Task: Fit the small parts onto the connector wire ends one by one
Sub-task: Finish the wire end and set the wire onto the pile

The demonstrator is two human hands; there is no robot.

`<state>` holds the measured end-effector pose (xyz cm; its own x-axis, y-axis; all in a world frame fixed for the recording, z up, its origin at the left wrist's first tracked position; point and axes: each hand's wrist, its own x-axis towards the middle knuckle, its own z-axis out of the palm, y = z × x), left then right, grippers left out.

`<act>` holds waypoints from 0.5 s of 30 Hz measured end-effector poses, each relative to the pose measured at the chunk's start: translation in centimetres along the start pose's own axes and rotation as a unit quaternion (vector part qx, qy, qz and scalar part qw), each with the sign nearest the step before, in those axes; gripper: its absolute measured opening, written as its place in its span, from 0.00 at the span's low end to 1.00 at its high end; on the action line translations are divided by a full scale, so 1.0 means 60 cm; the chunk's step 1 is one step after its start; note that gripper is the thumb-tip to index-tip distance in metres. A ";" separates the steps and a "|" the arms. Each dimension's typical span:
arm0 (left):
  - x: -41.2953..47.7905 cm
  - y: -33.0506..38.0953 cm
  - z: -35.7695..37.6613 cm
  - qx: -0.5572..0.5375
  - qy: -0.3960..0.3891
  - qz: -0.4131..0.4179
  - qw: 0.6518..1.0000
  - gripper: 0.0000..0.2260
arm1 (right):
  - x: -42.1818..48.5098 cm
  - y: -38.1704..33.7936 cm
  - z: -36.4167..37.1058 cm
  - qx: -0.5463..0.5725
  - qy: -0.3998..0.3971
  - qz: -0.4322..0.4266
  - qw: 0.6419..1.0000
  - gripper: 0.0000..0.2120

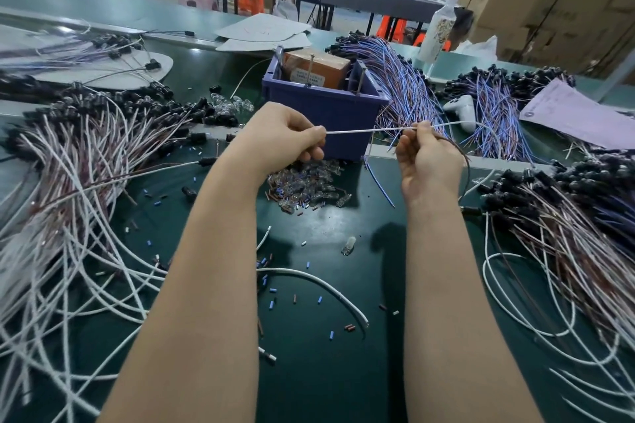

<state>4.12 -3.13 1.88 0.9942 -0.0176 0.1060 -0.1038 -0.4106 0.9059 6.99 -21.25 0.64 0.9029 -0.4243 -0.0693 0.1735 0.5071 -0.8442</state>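
A green bench [309,371] lies under heaps of wires. Left hand [285,136] and right hand [427,161] each pinch one white wire [371,130], taut above the clear small parts [305,185]. Best to grip close to the tip, so a part slides on straight.

Narrow lane down the middle
Bare tabletop [319,371] lies open straight before me; tangled wires [68,216] hem my left, another heap [567,251] my right, the blue bin [330,113] blocks ahead, clear parts [305,185] piled just before it.
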 end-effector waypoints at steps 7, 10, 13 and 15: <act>-0.005 0.002 -0.006 -0.083 -0.017 -0.040 0.996 0.12 | 0.002 0.003 -0.003 -0.004 0.006 -0.006 1.000 0.13; -0.006 0.001 -0.013 -0.108 0.010 -0.074 0.991 0.11 | 0.004 0.000 -0.008 0.000 0.016 -0.006 1.000 0.12; -0.003 -0.002 -0.027 -0.175 0.045 -0.096 0.979 0.10 | 0.008 -0.009 -0.018 0.032 0.035 -0.013 0.999 0.12; -0.002 -0.001 -0.022 -0.165 0.068 -0.090 0.980 0.10 | 0.005 -0.013 -0.016 0.057 0.034 -0.008 0.998 0.12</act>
<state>3.95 -1.87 2.36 0.9867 0.1589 -0.0352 0.0483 -0.0790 0.9957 6.77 -22.49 0.74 0.8717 -0.4807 -0.0954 0.2350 0.5808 -0.7794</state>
